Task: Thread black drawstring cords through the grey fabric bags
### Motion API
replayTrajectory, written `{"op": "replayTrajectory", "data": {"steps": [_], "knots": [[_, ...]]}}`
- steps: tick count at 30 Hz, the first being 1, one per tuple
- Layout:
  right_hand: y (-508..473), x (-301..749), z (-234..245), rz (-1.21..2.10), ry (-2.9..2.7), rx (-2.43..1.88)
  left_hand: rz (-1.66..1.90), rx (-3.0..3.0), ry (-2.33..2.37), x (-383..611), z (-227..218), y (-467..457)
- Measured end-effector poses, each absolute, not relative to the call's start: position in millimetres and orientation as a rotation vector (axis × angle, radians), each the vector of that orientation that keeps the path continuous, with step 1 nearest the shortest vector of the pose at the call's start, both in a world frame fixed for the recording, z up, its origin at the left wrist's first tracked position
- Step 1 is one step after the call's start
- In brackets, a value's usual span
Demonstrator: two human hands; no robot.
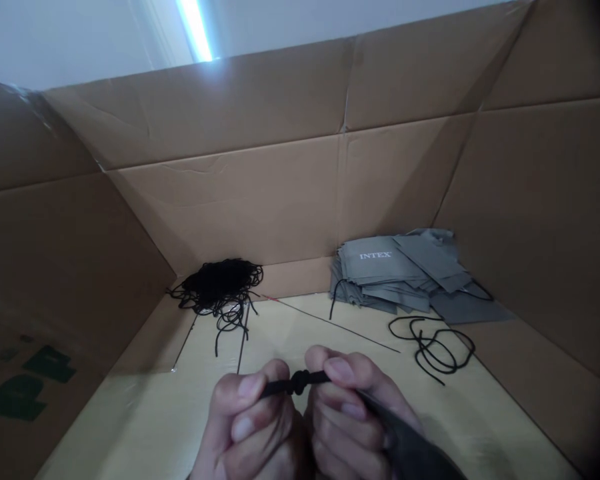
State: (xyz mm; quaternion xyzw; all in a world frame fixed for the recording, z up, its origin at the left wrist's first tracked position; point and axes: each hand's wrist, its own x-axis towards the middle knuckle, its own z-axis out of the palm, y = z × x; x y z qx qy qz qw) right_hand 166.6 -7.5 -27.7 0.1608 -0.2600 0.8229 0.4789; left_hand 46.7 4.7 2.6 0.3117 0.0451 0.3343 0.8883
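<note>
Between my two hands a black cord [299, 382] is stretched, with a small knot in its middle. My left hand [257, 420] pinches the cord on the left of the knot, thumb on top and fingers curled. On the right side, my right hand [347, 407] grips the cord close to the knot, its fingers also folded in. Dark grey material [410, 440] hangs from under my right hand toward the bottom edge; I cannot tell exactly what it is. The cord's ends are hidden by my fingers.
A heap of black cords [220, 283] lies at the back left. Grey fabric bags [395, 267] marked INTEX are stacked at the back right, with a loose coiled cord [437, 347] before them. A thin dark rod [340, 325] lies on the table. Cardboard walls [230, 207] enclose the area.
</note>
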Motion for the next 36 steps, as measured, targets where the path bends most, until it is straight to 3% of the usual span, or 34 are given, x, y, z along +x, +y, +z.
{"op": "replayTrajectory", "data": {"steps": [5, 12, 15, 19, 36], "knots": [[15.5, 180.2, -27.9, 1.927, -0.951, -0.033, 0.679, 0.624, -0.199, 40.7, -5.5, 30.0], [36.8, 218.9, -25.0, 1.263, -1.577, -0.566, 1.116, 1.408, 0.601, 8.5, -9.3, 60.5], [38.2, 224.5, -26.1, 1.114, -1.675, -0.622, 1.237, 1.569, 0.796, 2.5, -7.5, 61.2], [39.3, 221.0, -29.7, 1.047, -1.772, -0.649, 1.149, 1.785, 0.909, 3.6, -6.5, 58.9], [41.8, 210.9, -30.7, 0.89, -1.907, -0.775, 0.975, 2.101, 0.818, 7.7, -4.0, 57.6]]}}
